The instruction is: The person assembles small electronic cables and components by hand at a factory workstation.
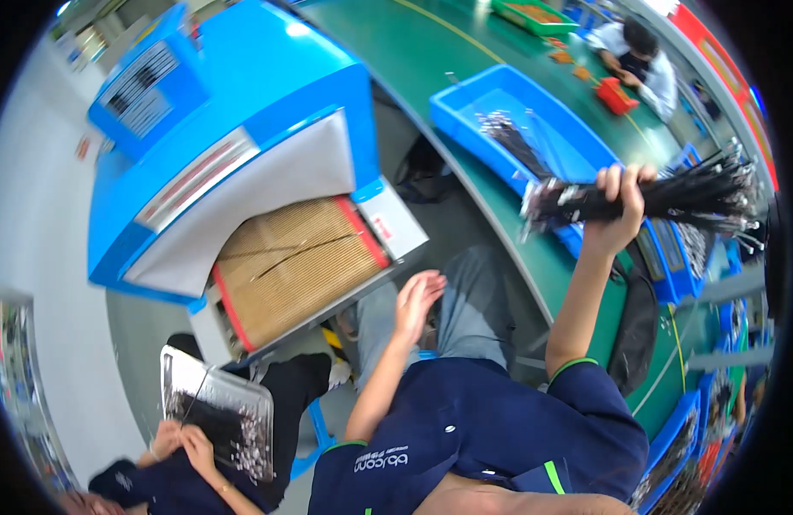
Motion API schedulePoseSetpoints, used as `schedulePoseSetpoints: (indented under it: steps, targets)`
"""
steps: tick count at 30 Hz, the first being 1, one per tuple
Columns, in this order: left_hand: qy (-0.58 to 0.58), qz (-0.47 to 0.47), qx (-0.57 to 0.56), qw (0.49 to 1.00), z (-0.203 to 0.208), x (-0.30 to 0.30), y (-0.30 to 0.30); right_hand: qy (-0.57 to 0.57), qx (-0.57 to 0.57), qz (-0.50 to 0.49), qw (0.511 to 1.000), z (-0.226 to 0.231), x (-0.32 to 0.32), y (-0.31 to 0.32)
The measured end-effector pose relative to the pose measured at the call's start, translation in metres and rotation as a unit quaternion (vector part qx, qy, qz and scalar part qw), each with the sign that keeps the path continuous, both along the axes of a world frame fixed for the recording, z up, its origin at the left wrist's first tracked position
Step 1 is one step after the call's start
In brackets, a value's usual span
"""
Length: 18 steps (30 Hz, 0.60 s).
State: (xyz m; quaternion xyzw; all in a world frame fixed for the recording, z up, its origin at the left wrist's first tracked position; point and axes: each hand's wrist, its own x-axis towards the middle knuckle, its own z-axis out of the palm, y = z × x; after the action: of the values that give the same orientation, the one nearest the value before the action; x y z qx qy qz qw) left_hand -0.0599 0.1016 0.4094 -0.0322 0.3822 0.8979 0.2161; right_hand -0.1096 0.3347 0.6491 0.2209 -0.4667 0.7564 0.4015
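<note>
My right hand (621, 206) is raised at the right, its fingers wrapped round the middle of a thick bundle of black cables (692, 196). Pale and shiny connectors show at both ends of the bundle. Beneath it on the green table sits a blue tray (577, 129) with more black cables (515, 142) inside. Over my lap hangs my left hand (418, 300), empty, fingers stretched out. It is nearest the front of a blue machine (242, 69), whose brown ribbed conveyor belt (306, 283) carries a few thin black cables (306, 255).
At the lower left a co-worker's hands (186, 442) handle cables over a metal tray (263, 403). Another person (641, 64) sits across the green table (413, 51), near a red bin (615, 96). More blue trays (671, 446) of cables line the right. A dark bag (637, 330) hangs there.
</note>
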Motion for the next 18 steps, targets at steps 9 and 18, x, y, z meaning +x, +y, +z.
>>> schedulePoseSetpoints:
  steps: [9,18]
  targets:
    - [-0.19,0.0,0.38,0.905,-0.033,0.013,-0.051,-0.259,-0.015,0.187,0.948,-0.166,0.029,-0.189]
    - [-0.168,0.071,0.372,0.91,-0.073,0.015,-0.084,-0.269,-0.029,0.219,0.937,-0.239,0.028,-0.23]
